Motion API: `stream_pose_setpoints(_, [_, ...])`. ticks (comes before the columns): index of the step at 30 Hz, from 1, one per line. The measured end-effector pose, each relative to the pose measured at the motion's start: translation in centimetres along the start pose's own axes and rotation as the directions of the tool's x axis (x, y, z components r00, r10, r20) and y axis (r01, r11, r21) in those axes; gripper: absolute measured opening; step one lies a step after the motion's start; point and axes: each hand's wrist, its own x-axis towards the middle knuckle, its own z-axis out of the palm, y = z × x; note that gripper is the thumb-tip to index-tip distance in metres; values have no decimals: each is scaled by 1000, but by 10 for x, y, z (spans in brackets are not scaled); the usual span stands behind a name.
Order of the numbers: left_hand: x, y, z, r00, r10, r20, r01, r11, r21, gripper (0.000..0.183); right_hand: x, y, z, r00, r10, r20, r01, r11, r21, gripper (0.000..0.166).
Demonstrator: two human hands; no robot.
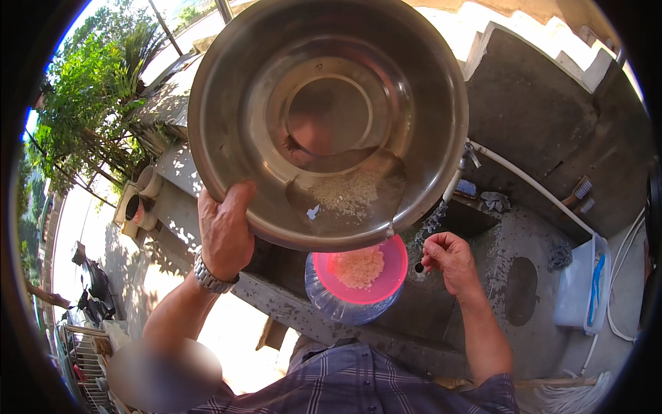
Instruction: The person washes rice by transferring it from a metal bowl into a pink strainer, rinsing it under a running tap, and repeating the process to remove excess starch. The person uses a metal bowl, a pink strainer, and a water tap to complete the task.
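Note:
My left hand (225, 233) grips the near left rim of a large stainless steel basin (232, 103), thumb inside. The basin is tilted towards me. Water and pale grains (349, 194), which look like rice, lie along its lower wall with a small white scrap (313, 212). Beneath its lip is a pink plastic strainer (390, 282) holding a heap of wet grains (359, 269). The strainer rests in or on a clear plastic container (331, 308). Right of the strainer hovers my right hand (452, 261), fingers curled, with nothing visible in it.
A tap (469, 154) at the right runs water into the concrete sink (289, 305). Brushes (578, 194), a steel scourer (560, 256) and a translucent plastic bin (576, 295) stand along the right side. Flower pots (147, 183) and plants (88, 98) are at left.

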Motion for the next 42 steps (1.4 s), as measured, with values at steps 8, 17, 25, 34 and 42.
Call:
stream_pose_setpoints(8, [-2,0,-2,997,81,-6,-80,992,94,18,0,0,1,1000,1,-3,-1,1000,-14,22])
stream_pose_setpoints(17, [-2,9,-2,999,42,-11,-41,995,91,18,-1,0,2,1000,-2,-10,1,999,-37,22])
stream_pose_setpoints(25, [1,2,-19,917,349,191,-391,704,593,17,0,1,2,1000,4,-5,-4,999,-44,22])
stream_pose_setpoints(34, [-1,4,-5,998,54,-42,-51,996,78,15,1,0,2,1000,2,-2,-2,999,-55,21])
stream_pose_setpoints(42, [-1,3,-15,949,279,148,-315,795,518,13,1,0,3,1000,4,-4,-4,998,-62,21])
